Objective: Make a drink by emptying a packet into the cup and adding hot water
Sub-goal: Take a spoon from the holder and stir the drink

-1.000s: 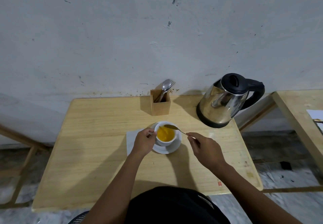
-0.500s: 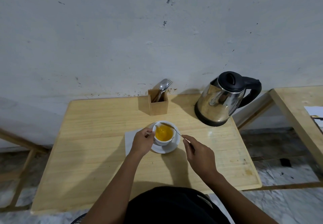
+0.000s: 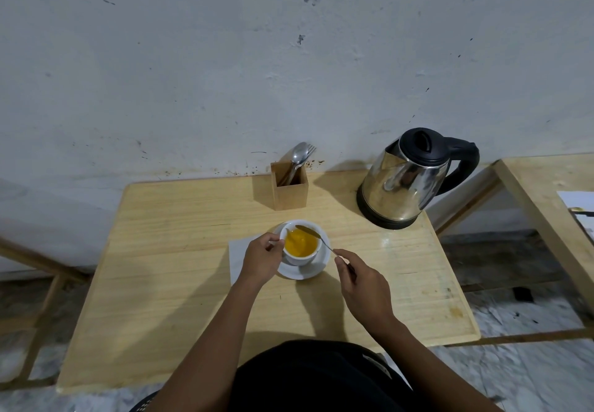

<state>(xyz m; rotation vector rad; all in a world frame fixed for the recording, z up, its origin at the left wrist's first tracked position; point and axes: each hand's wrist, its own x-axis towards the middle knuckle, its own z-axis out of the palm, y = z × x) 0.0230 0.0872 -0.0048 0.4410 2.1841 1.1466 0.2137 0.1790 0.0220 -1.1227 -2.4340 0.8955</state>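
Observation:
A white cup full of orange-yellow drink stands on a white saucer near the middle of the wooden table. My left hand grips the cup's left side. My right hand pinches the handle of a small spoon, whose bowl is raised just above the cup's far rim. A steel kettle with a black lid and handle stands at the back right. No packet is in sight.
A white napkin lies under the saucer's left side. A wooden holder with a spoon and fork stands by the wall. A second wooden table is at the right, with a gap to the floor between.
The spoon's bowl dipped down toward the drink half a second ago and now sits lifted over the far rim again. My left hand has stayed on the cup.

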